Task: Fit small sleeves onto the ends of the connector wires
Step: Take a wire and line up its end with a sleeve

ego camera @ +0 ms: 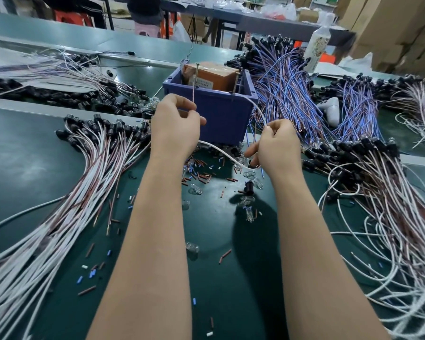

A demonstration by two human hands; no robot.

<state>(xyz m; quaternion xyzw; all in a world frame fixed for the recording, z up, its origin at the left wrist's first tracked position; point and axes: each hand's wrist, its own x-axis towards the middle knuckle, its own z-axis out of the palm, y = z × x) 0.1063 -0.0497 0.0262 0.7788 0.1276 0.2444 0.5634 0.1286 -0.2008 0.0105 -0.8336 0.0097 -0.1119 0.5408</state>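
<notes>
My left hand (176, 126) is raised in front of the blue bin and pinches the end of a brownish wire (193, 93) that stands upright above its fingertips. My right hand (275, 146) grips a white wire (259, 111) that arcs up from its fingers toward the bin and also loops low between both wrists. Small brown, blue and white sleeves (201, 176) lie scattered on the green mat under my hands. Whether a sleeve sits between my fingers is hidden.
A blue bin (221, 111) holding an orange box stands just behind my hands. White and brown wire bundles with black connectors (103, 148) fan out at left and right (378, 182). Blue wires (285, 84) pile behind the bin. Clear small bulbs (195, 191) dot the mat.
</notes>
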